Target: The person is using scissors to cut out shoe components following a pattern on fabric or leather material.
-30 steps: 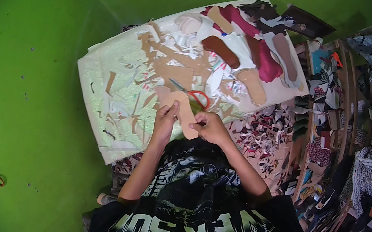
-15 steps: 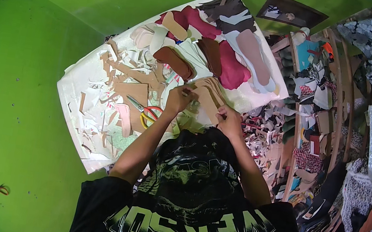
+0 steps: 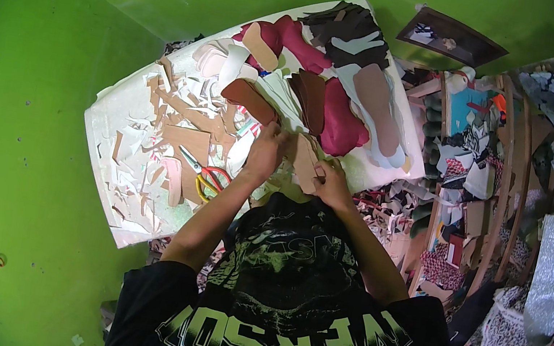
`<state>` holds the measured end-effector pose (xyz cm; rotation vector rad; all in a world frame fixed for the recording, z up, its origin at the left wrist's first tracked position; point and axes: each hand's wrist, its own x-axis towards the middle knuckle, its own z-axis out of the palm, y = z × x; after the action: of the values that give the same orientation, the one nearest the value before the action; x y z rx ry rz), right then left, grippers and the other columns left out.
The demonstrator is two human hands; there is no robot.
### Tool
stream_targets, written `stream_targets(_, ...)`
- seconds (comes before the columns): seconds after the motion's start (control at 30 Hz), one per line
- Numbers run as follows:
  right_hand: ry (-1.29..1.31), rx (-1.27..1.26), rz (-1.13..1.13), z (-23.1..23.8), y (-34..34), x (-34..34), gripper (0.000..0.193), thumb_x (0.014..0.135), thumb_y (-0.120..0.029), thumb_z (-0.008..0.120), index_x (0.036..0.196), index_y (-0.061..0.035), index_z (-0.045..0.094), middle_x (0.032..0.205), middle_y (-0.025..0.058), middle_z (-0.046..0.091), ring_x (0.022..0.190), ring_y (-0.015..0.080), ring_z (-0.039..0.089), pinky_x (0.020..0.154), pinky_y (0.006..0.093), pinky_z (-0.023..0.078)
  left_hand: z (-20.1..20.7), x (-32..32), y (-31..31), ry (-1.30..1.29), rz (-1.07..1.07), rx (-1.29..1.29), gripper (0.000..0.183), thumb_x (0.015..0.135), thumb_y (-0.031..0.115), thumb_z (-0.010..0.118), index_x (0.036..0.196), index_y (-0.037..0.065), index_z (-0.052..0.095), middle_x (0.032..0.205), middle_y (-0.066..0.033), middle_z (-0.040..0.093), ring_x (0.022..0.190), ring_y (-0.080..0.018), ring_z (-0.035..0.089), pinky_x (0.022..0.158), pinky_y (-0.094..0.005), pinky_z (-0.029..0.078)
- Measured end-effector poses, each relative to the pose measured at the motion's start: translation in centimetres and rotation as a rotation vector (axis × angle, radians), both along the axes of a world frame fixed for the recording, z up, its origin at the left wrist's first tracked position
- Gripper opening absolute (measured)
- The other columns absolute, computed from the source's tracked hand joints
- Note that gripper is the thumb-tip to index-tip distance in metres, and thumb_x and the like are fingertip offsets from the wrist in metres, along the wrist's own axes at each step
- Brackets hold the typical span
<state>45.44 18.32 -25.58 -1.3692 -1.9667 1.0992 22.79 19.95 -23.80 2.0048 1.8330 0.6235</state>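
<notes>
My right hand (image 3: 333,183) is closed on the right edge of a small stack of tan insole pieces (image 3: 304,163) near the table's front edge. At the stack's left side is my left hand (image 3: 266,151), its fingers curled together. Its fingertips reach the lower end of a pile of brown insoles (image 3: 250,99); what they grip, if anything, is hidden. Just left of my left forearm lie scissors (image 3: 207,176) with red and yellow handles, blades parted. Beyond my hands are dark brown insoles (image 3: 309,98) and dark red pieces (image 3: 343,119).
White and tan offcuts (image 3: 141,150) cover the left of the white table (image 3: 108,108). Black pieces (image 3: 345,30) lie at its far end, a long mauve-tan insole (image 3: 380,106) at the right. A wooden rack (image 3: 504,174) full of scraps stands right; a green wall (image 3: 48,98) rises left.
My left hand has shifted up toward the brown insole pile, and its fingers now point away from me. My right hand stays at the tan stack. The view has swung slightly.
</notes>
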Motion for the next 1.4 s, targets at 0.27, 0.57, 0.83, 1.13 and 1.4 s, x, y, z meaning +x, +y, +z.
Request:
stream_targets(0.27,-0.255,-0.162,0.166,-0.3,1.3,-0.1,0.029,0.074,-0.002,0.068,0.100,-0.0003,0.058,0.099,0.0218,0.060,0.090,0.0429,0.062,0.080,0.0463,0.052,0.3,1.7,0.7,0.063,-0.251,-0.159,0.059,0.081,0.015,0.064,0.138,0.010,0.051,0.119,-0.0161,0.052,0.109,-0.0360,0.051,0.094,-0.0407,0.047)
stream_targets(0.57,-0.476,-0.186,0.366,0.8,1.7,-2.0,0.078,0.071,0.001,0.069,0.143,-0.0044,0.037,0.117,0.0301,0.056,0.105,0.0451,0.060,0.087,0.0484,0.051,-1.1,3.7,0.4,0.153,-0.193,-0.254,0.070,0.081,0.016,0.063,0.148,0.015,0.041,0.135,-0.0222,0.044,0.117,-0.0398,0.046,0.103,-0.0462,0.041)
stream_targets(0.83,-0.778,-0.263,0.340,5.0,0.7,-5.7,0.064,0.079,-0.013,0.070,0.136,-0.0121,0.042,0.114,0.0249,0.059,0.099,0.0424,0.065,0.081,0.0493,0.053,2.1,-0.9,-5.4,-0.397,-0.121,-0.066,0.068,0.083,0.007,0.065,0.147,0.016,0.042,0.141,-0.0227,0.043,0.124,-0.0400,0.050,0.107,-0.0444,0.042)
stream_targets(1.13,-0.506,-0.150,0.452,8.5,-6.5,-19.3,0.039,0.084,-0.019,0.069,0.121,-0.0072,0.061,0.114,0.0216,0.061,0.098,0.0411,0.063,0.082,0.0470,0.053,0.6,-16.6,-21.0,-0.073,0.687,-0.057,0.044,0.081,0.019,0.075,0.120,0.007,0.061,0.134,-0.0274,0.044,0.126,-0.0458,0.041,0.106,-0.0492,0.037)
stream_targets(1.4,-0.474,0.025,0.492,0.9,-13.6,-29.2,0.045,0.081,-0.013,0.069,0.124,-0.0239,0.062,0.148,0.0138,0.033,0.132,0.0469,0.031,0.104,0.0609,0.036,-3.5,-24.8,-25.0,-0.045,0.528,-0.109,0.049,0.068,0.013,0.081,0.113,0.009,0.061,0.126,-0.0248,0.045,0.111,-0.0440,0.047,0.097,-0.0494,0.042)
